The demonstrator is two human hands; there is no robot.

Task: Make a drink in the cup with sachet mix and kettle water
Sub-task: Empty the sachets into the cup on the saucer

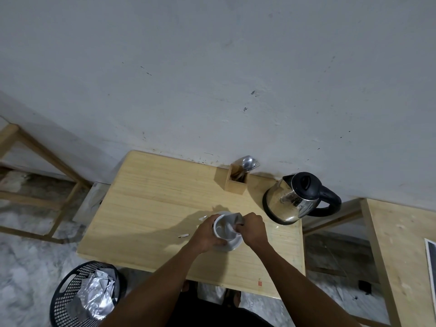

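Left hand (207,234) wraps closed around the white cup (223,228), which sits on a white saucer (233,246) on the wooden table (146,197). Right hand (251,228) pinches a silver sachet (233,219) tilted over the cup mouth. Cup contents cannot be resolved. Kettle (292,199) stands lid shut near the cup's right; wooden holder (236,182) contains cutlery.
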